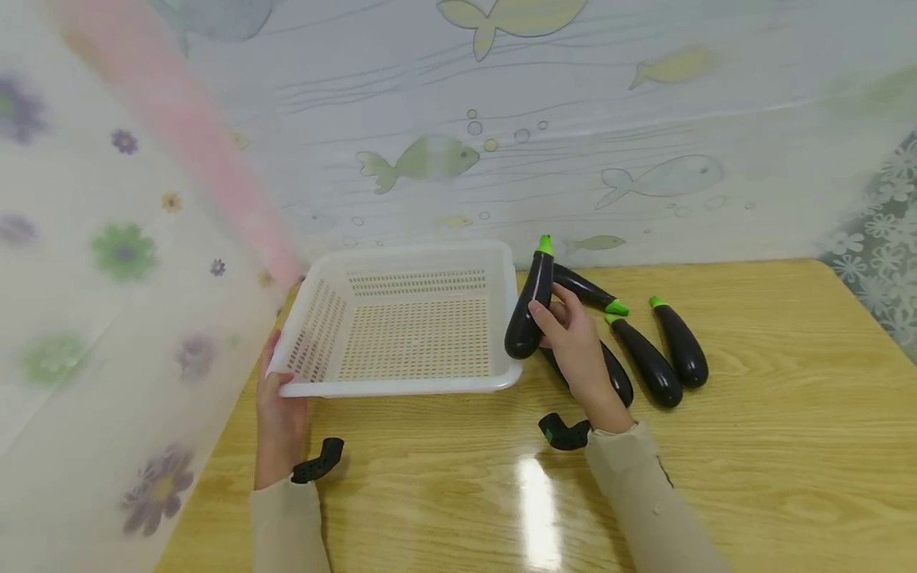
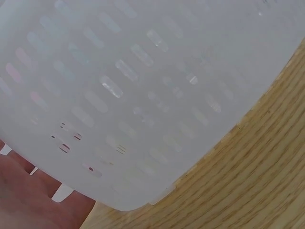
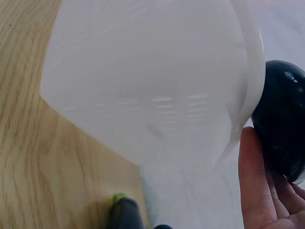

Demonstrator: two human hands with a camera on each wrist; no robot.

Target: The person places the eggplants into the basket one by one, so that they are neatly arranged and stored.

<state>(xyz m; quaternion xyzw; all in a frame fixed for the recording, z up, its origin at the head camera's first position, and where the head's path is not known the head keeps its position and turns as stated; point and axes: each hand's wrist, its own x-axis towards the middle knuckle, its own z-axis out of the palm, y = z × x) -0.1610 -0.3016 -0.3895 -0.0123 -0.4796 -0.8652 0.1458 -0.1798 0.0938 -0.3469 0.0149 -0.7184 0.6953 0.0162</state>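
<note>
A white slotted plastic basket (image 1: 401, 387) sits on the left of the table. My left hand (image 1: 279, 422) holds its left side, with the thumb over the rim near the front corner and the fingers against the outer wall. In the left wrist view that hand (image 2: 35, 195) shows beneath the basket's wall (image 2: 138, 114). My right hand (image 1: 579, 350) grips a dark eggplant (image 1: 532, 310) with a green stem pointing up, right at the basket's right rim. In the right wrist view the eggplant's rounded end (image 3: 283, 119) overlaps the rim, with my fingers (image 3: 255, 176) against it.
Several more eggplants lie right of the basket: one behind my right hand (image 1: 587, 290), one partly under it (image 1: 618, 380), and two farther right (image 1: 648, 362). Black wrist mounts (image 1: 563, 432) stick out from the sleeves. A patterned wall covering (image 1: 430, 207) rises behind the wooden table (image 1: 774, 414).
</note>
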